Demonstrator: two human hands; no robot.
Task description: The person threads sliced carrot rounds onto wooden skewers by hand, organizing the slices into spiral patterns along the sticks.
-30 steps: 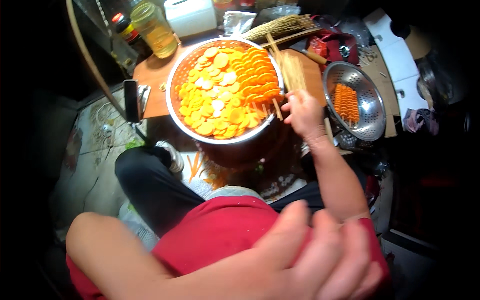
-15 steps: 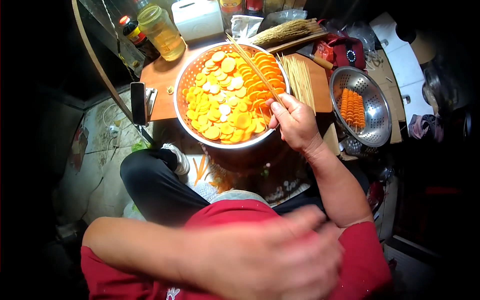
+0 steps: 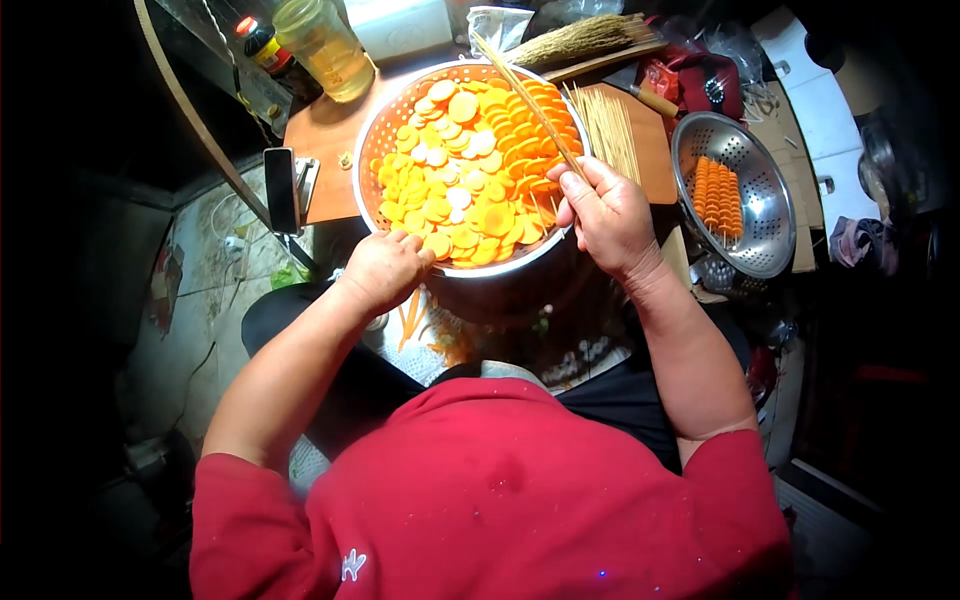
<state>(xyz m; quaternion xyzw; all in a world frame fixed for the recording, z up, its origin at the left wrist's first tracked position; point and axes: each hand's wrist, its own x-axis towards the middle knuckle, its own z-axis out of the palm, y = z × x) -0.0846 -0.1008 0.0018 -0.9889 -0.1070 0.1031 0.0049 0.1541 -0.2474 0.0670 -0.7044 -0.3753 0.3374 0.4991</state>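
Your right hand point(image 3: 605, 215) has its grip closed around a thin wooden skewer point(image 3: 525, 95), which slants up and away across the big metal colander point(image 3: 372, 150) full of orange and pale carrot slices point(image 3: 465, 175). Your left hand point(image 3: 385, 268) sits at the near rim of that colander, fingers curled down onto the slices at the edge; can't tell if it's actually pinching a slice or just resting there.

The colander sits on a small wooden counter point(image 3: 325, 150), brownish-orange and pretty crowded. A bundle of bare skewers point(image 3: 612, 125) lies on it just right of the colander, touching the rim or close to it. A phone point(image 3: 282, 188) stands at the counter's left edge. Along the far side you've got a jar of yellowish liquid point(image 3: 325, 45), a dark bottle with a red cap point(image 3: 262, 45) beside it, a white box point(image 3: 400, 22) and a straw brush point(image 3: 585, 40).

Off to the right, a smaller metal colander point(image 3: 770, 215) holds a few finished skewers of carrot point(image 3: 718, 195) lined up side by side. Behind it there's something red point(image 3: 705, 80) and flattened cardboard point(image 3: 810, 90).

The room is dim and cramped. Floor on the left looks like worn grey concrete point(image 3: 190, 330), with carrot peelings point(image 3: 415, 315) scattered under the counter near your knees. You're in a red shirt point(image 3: 500, 490), dark trousers.
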